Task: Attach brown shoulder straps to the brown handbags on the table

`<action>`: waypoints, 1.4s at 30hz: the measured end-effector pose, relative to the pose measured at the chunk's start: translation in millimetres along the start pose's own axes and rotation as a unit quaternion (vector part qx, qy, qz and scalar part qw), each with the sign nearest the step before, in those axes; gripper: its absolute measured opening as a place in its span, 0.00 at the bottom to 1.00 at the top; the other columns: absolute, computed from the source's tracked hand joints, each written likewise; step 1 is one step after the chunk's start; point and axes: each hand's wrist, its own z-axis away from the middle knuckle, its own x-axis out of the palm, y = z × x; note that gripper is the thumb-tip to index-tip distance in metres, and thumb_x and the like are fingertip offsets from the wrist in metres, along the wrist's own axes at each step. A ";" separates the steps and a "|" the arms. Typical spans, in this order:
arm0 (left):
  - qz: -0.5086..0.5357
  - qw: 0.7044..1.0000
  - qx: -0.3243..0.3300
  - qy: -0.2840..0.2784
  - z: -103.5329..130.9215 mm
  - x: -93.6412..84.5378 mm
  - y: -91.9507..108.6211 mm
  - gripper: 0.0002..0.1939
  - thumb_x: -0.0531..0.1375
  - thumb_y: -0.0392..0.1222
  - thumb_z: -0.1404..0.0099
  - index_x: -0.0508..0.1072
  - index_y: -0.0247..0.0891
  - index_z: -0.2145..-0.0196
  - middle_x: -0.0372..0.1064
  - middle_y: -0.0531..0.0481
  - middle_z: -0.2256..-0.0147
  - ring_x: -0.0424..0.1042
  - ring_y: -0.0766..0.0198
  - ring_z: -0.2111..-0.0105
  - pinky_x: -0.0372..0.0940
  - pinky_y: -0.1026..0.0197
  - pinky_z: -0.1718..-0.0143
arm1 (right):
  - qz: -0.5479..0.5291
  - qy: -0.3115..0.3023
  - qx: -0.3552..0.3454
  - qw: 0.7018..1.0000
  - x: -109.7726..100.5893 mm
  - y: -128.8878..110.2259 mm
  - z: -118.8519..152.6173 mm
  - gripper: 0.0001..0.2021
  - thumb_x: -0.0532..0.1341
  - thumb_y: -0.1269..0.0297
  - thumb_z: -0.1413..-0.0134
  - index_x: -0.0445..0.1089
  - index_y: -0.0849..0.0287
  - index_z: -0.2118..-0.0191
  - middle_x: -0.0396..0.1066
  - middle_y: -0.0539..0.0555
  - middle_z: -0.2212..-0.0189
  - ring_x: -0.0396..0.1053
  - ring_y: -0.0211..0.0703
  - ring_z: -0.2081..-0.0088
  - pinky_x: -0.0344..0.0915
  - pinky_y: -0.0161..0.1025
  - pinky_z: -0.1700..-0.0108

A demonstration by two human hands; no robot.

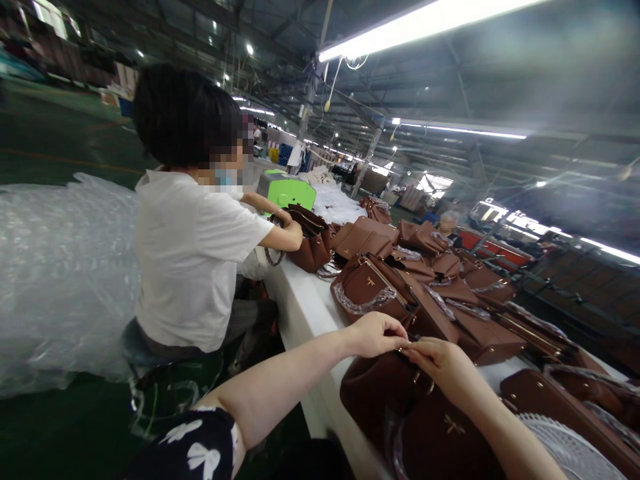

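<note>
A dark brown handbag (435,433) with a gold dragonfly emblem and metal rings stands at the near edge of the white table (320,373). Over its top edge my left hand (379,335) and my right hand (435,357) meet, fingertips almost touching. Both hands have thumb and fingers pinched together at the bag's upper rim. Whatever small part lies between the fingertips is too small to make out. Just beyond my hands sits another brown handbag (373,283) with a plastic-wrapped handle.
Many brown bags (450,300) cover the table to the right and beyond. A seated person in a white shirt (185,260) handles a bag at the left side. Clear plastic wrap (65,280) is piled far left. A white round grille (570,443) is at the lower right.
</note>
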 end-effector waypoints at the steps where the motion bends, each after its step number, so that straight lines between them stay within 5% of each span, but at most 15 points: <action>1: -0.007 1.000 0.006 0.003 0.1 0.3 1.2 0.07 0.62 0.39 0.38 0.79 0.36 0.65 0.76 0.53 0.68 0.72 0.67 0.66 0.63 0.67 0.62 | 0.003 -0.004 0.002 1.000 0.3 -0.3 -0.6 0.19 0.52 0.54 0.36 0.76 0.55 0.69 0.74 0.53 0.72 0.70 0.44 0.69 0.60 0.37 0.67; 12: -0.098 0.991 0.056 0.066 2.4 11.1 4.6 0.05 0.61 0.35 0.38 0.78 0.36 0.70 0.75 0.49 0.69 0.72 0.63 0.66 0.65 0.63 0.60 | 0.022 0.022 0.020 0.999 15.6 -1.7 -9.2 0.17 0.53 0.60 0.38 0.77 0.55 0.71 0.77 0.54 0.72 0.72 0.47 0.68 0.62 0.39 0.65; 15: -0.093 0.992 0.058 0.065 7.4 10.1 7.7 0.06 0.61 0.38 0.37 0.77 0.37 0.70 0.74 0.50 0.69 0.72 0.64 0.66 0.66 0.62 0.60 | 0.000 0.050 0.032 0.998 8.0 -12.3 3.9 0.13 0.55 0.62 0.39 0.78 0.53 0.63 0.77 0.53 0.66 0.73 0.46 0.63 0.65 0.39 0.59; 17: -0.078 0.992 0.056 0.081 15.3 6.0 8.0 0.08 0.60 0.42 0.36 0.77 0.37 0.63 0.74 0.49 0.65 0.71 0.65 0.68 0.67 0.62 0.63 | -0.018 0.124 0.051 0.991 -1.9 -9.7 29.3 0.14 0.56 0.61 0.40 0.74 0.54 0.53 0.76 0.55 0.57 0.72 0.47 0.55 0.66 0.41 0.53; 19: -0.054 0.990 0.043 0.122 25.3 0.3 5.6 0.14 0.60 0.47 0.35 0.73 0.38 0.54 0.72 0.46 0.58 0.70 0.67 0.70 0.68 0.63 0.68 | -0.024 0.266 0.108 0.957 -6.7 4.4 71.7 0.17 0.56 0.57 0.40 0.70 0.55 0.48 0.73 0.57 0.51 0.70 0.48 0.51 0.65 0.44 0.48; 22: -0.032 0.981 0.022 0.189 37.8 -4.3 2.2 0.17 0.58 0.49 0.34 0.70 0.38 0.51 0.71 0.45 0.55 0.70 0.68 0.70 0.68 0.64 0.72 | -0.027 0.464 0.280 0.840 15.5 37.6 153.1 0.19 0.59 0.50 0.46 0.70 0.56 0.54 0.74 0.59 0.56 0.72 0.52 0.54 0.66 0.49 0.48; 25: -0.040 0.975 0.055 0.211 41.8 3.4 12.8 0.13 0.57 0.48 0.32 0.71 0.38 0.55 0.72 0.46 0.59 0.72 0.66 0.68 0.69 0.63 0.68 | -0.134 0.366 0.437 0.811 71.1 63.4 219.6 0.26 0.65 0.51 0.61 0.69 0.61 0.55 0.76 0.64 0.57 0.73 0.58 0.54 0.68 0.51 0.50; 27: -0.052 0.974 0.109 0.191 40.7 16.1 31.2 0.11 0.56 0.45 0.31 0.71 0.38 0.56 0.72 0.47 0.60 0.72 0.65 0.67 0.70 0.63 0.66 | -0.204 0.276 0.477 0.809 104.6 70.2 244.0 0.21 0.64 0.61 0.67 0.72 0.60 0.61 0.78 0.59 0.68 0.76 0.55 0.64 0.71 0.46 0.60; 29: -0.072 0.971 0.175 0.146 39.2 33.3 56.3 0.09 0.56 0.42 0.31 0.71 0.39 0.55 0.72 0.47 0.61 0.72 0.65 0.66 0.70 0.62 0.65 | -0.218 0.273 0.500 0.793 117.2 68.9 256.8 0.10 0.59 0.63 0.62 0.72 0.59 0.70 0.73 0.53 0.82 0.74 0.51 0.76 0.70 0.43 0.69; 31: -0.112 0.956 0.251 0.099 39.5 52.9 84.3 0.11 0.57 0.40 0.32 0.70 0.40 0.52 0.72 0.46 0.58 0.73 0.63 0.62 0.71 0.60 0.60 | -0.193 0.334 0.523 0.760 105.3 57.0 265.3 0.14 0.51 0.61 0.51 0.73 0.59 0.67 0.72 0.53 0.80 0.74 0.50 0.75 0.69 0.43 0.68; 33: -0.177 0.925 0.330 0.070 43.1 72.8 112.0 0.18 0.59 0.39 0.34 0.67 0.40 0.47 0.71 0.43 0.51 0.72 0.57 0.52 0.70 0.55 0.50 | -0.147 0.426 0.516 0.728 78.7 30.2 272.0 0.19 0.46 0.60 0.45 0.70 0.58 0.55 0.76 0.56 0.67 0.76 0.49 0.63 0.69 0.45 0.57; 35: -0.240 0.883 0.397 0.065 49.9 90.8 136.9 0.26 0.60 0.39 0.36 0.63 0.40 0.41 0.66 0.40 0.43 0.65 0.51 0.42 0.63 0.48 0.41 | -0.100 0.508 0.435 0.737 52.6 -11.0 275.0 0.16 0.52 0.59 0.45 0.69 0.56 0.54 0.75 0.57 0.60 0.73 0.50 0.57 0.67 0.43 0.52; 38: -0.280 0.839 0.467 0.024 60.8 109.6 164.4 0.30 0.58 0.36 0.35 0.58 0.41 0.36 0.64 0.42 0.41 0.61 0.51 0.38 0.54 0.46 0.35 | -0.167 0.404 0.250 0.864 32.4 -78.1 270.5 0.10 0.60 0.59 0.46 0.70 0.55 0.59 0.74 0.54 0.66 0.69 0.44 0.67 0.67 0.36 0.63; 40: -0.259 0.835 0.484 -0.044 60.6 114.2 175.3 0.28 0.53 0.33 0.34 0.59 0.41 0.37 0.73 0.46 0.50 0.69 0.58 0.46 0.54 0.49 0.35 | -0.228 0.354 0.199 0.885 29.0 -107.6 266.2 0.12 0.62 0.53 0.48 0.70 0.56 0.64 0.72 0.51 0.72 0.66 0.40 0.72 0.64 0.34 0.69; 42: -0.228 0.854 0.466 -0.049 47.1 111.0 182.2 0.25 0.49 0.32 0.34 0.61 0.40 0.40 0.75 0.52 0.64 0.75 0.63 0.60 0.58 0.51 0.37 | -0.319 0.312 0.181 0.876 27.5 -117.8 264.8 0.18 0.61 0.46 0.47 0.70 0.57 0.66 0.68 0.50 0.76 0.62 0.38 0.75 0.60 0.33 0.73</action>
